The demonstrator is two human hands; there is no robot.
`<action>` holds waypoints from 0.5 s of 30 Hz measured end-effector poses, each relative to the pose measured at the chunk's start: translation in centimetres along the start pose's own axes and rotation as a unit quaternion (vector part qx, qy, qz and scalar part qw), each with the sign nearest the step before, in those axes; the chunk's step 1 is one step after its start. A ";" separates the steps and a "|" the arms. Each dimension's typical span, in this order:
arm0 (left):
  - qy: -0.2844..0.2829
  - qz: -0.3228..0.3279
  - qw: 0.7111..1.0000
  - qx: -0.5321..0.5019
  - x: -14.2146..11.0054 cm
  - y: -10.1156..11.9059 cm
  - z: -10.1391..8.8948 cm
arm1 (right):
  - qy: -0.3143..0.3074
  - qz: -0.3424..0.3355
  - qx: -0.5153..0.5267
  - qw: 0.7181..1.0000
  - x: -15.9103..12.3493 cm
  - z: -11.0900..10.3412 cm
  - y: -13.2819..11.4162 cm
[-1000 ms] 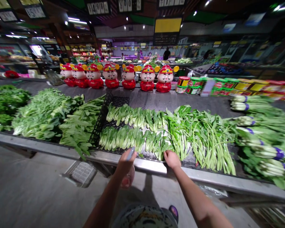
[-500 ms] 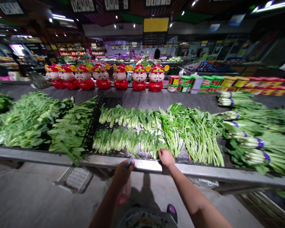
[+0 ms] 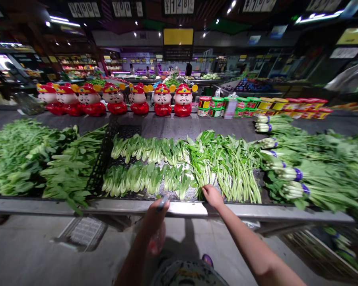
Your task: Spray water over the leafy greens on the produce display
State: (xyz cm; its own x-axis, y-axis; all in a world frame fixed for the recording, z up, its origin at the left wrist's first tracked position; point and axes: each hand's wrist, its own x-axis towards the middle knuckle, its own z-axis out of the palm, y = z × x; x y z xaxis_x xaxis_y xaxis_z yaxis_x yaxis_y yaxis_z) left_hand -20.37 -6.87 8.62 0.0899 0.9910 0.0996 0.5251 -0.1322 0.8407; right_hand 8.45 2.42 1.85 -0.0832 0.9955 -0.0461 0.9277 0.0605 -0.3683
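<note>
My left hand [image 3: 155, 212] is closed around a grey object [image 3: 162, 201] at the front rail, its kind unclear. Below that hand hangs a see-through thing with reddish contents [image 3: 157, 240], partly hidden by my forearm. My right hand [image 3: 214, 196] is closed at the display's front edge, its fingers at the lower ends of the long-stemmed leafy greens [image 3: 238, 171]. Whether it grips a stem I cannot make out. Just left of it lies the last bok choy [image 3: 183, 184] of the front row; a second bok choy row [image 3: 149, 149] lies behind.
A black plastic crate [image 3: 100, 163] divides the bok choy from leafy greens [image 3: 68, 171] at left. Purple-taped bunches [image 3: 289, 174] lie at right. Red figurine jars [image 3: 162, 101] and stacked tubs [image 3: 250, 105] line the back. A metal rail [image 3: 113, 207] runs along the front; a white basket [image 3: 82, 232] sits below.
My right hand has moved right, from beside the last front bok choy to the ends of the long-stemmed greens. My left hand keeps its hold. The view has shifted right.
</note>
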 end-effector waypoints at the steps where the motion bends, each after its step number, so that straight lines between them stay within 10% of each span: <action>1: -0.004 -0.018 1.000 -0.003 0.0 -0.1 0.6 | -0.001 0.004 -0.003 1.000 -0.2 -0.2 0.8; 7: 0.002 -0.100 0.995 -0.001 -0.6 -0.2 2.9 | 0.007 0.008 -0.012 1.000 -1.1 -0.7 4.0; 15: 0.019 -0.055 0.998 -0.017 -0.7 1.3 3.0 | 0.023 0.053 -0.046 0.997 -1.6 -0.3 5.4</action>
State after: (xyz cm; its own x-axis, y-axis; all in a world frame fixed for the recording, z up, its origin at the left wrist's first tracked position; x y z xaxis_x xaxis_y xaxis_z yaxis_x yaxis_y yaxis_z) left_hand -17.19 -7.83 8.00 0.0011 0.9997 0.0253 0.5005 -0.0224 0.8654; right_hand 13.70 1.17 0.24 0.0316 0.9988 -0.0372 0.9598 -0.0407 -0.2776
